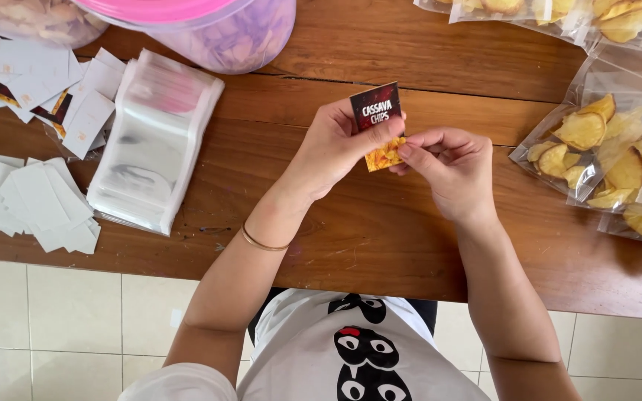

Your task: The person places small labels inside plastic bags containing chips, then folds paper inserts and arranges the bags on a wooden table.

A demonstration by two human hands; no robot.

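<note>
Left hand: the left hand [332, 145] is pinching a small printed label card [378, 125] between thumb and fingers, holding it up over the middle of the table.
Right hand: the right hand [447, 167] is gripping the lower edge of the same card with curled fingertips, touching the left thumb.
Label card: one card, dark at the top and orange-yellow at the bottom, is sitting between both hands, above the wood and not lying on it.
Empty pouches: one thick stack of clear plastic bags [154, 141] is lying to the left of the hands, well apart from them.
Loose cards: many more cards [35, 197], mostly white side up, are lying scattered in two heaps at the far left; too many are overlapping to count.
Tubs: two clear plastic tubs [239, 37] are standing at the top edge, the nearer one wearing a pink lid.
Filled bags: several clear bags of yellow chips [596, 148] are piling up at the right; the exact count is cut off by the frame.
In the way: nothing is lying between the hands and the stack.
Surface: a brown wooden table [365, 230] is bearing it all.
Room: pale floor tiles [76, 312] are showing below the table's edge.
</note>
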